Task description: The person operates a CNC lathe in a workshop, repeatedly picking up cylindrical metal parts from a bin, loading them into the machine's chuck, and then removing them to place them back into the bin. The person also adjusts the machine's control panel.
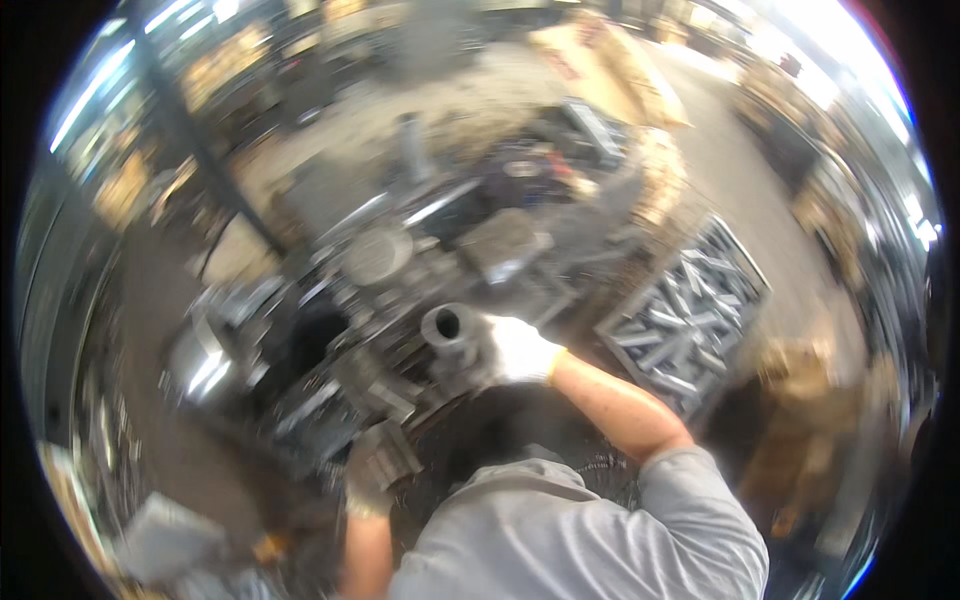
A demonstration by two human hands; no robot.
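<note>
Cluttered workshop machinery surrounded the person, whose gloved right hand (pixel 520 350) clasped a grey metal tube (pixel 452 330) while the left hand (pixel 375 475) gripped a blurred metal part (pixel 385 455).

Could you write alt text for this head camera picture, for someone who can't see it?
A gloved right hand grips a thick metal pipe at a cluttered workshop machine, blurred. The gloved left hand rests lower down; a crate of metal bars sits right.

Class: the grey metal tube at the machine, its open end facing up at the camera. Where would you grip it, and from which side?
Probably around the tube's round outer wall just below the open mouth, from the right, where the gloved right hand already meets it; machine parts crowd its left.
</note>
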